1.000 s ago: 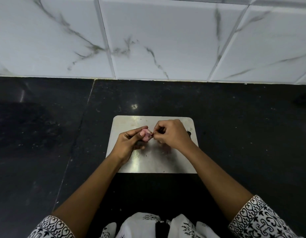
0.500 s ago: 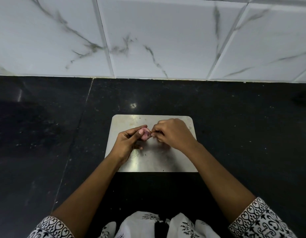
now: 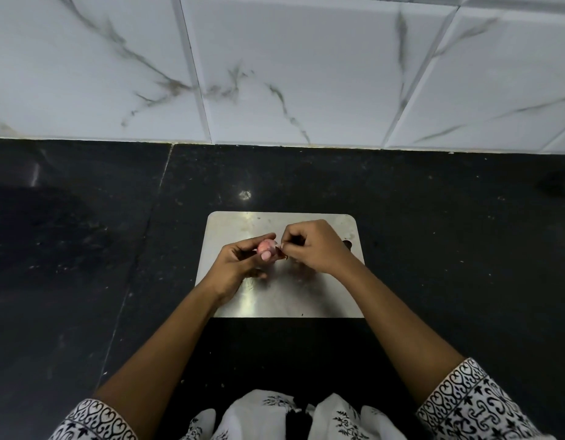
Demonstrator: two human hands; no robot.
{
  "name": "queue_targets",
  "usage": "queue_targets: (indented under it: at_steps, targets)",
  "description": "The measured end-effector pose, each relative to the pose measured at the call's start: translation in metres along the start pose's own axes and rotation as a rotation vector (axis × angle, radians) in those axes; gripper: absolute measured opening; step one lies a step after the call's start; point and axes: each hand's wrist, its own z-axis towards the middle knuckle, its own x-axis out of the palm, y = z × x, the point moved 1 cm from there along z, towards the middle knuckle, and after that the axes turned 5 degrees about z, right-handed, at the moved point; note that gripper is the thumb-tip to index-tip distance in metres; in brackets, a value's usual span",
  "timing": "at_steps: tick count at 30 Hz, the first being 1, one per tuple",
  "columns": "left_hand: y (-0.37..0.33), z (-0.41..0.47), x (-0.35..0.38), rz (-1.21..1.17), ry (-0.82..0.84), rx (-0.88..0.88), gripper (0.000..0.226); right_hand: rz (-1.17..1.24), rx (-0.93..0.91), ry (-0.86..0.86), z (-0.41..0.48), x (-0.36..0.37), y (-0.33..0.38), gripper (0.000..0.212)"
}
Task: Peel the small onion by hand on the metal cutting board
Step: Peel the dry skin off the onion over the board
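Note:
A small pink onion point(image 3: 266, 246) is pinched between the thumb and fingers of my left hand point(image 3: 240, 265), held just above the metal cutting board point(image 3: 284, 296). My right hand point(image 3: 316, 246) is beside it on the right, its fingertips pinching a thin brown strip of skin point(image 3: 281, 249) at the onion's right side. Both hands hover over the middle of the board. Most of the onion's underside is hidden by my left fingers.
The board lies on a black stone counter point(image 3: 449, 249) in front of a white marble-tiled wall point(image 3: 290, 74). A dark scrap, maybe peel point(image 3: 347, 244), shows at the board's right edge behind my right hand. Patterned sleeves fill the bottom corners.
My hands have stayed over the board's middle. The onion has turned slightly in my left hand and shows more pink surface, while my right fingertips keep pulling at its right side.

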Motion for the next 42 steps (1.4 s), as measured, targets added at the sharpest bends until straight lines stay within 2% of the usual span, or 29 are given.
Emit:
queue_targets:
  at_steps: [6, 15, 22, 27, 29, 31, 36, 42]
  targets:
    - [0.002, 0.001, -0.004, -0.096, 0.048, 0.013, 0.064, 0.392, 0.232, 0.036, -0.001, 0.004, -0.006, 0.01]
    - [0.001, 0.001, -0.007, -0.163, 0.092, 0.024, 0.065, 0.685, 0.342, 0.045, -0.005, 0.011, -0.004, 0.017]
    - [0.003, 0.0, -0.007, -0.153, 0.063, 0.055, 0.071, 0.506, 0.326, 0.012, -0.007, -0.004, -0.001, 0.019]
    - [0.005, 0.001, -0.007, -0.11, 0.056, 0.064, 0.055, 0.021, 0.124, 0.037, -0.001, -0.002, 0.006, 0.011]
    - [0.006, 0.001, -0.007, -0.112, 0.064, 0.071, 0.06, -0.078, 0.085, 0.031, 0.002, -0.001, 0.008, 0.009]
    - [0.005, 0.001, -0.006, -0.124, 0.074, 0.079, 0.065, -0.041, 0.12, 0.02, 0.003, -0.003, 0.008, 0.005]
    - [0.004, 0.001, -0.008, -0.141, 0.058, 0.096, 0.057, 0.11, 0.275, -0.088, 0.002, -0.001, -0.003, 0.007]
    - [0.006, 0.001, -0.008, -0.147, 0.032, 0.099, 0.061, 0.186, 0.35, -0.091, -0.006, 0.007, -0.006, 0.003]
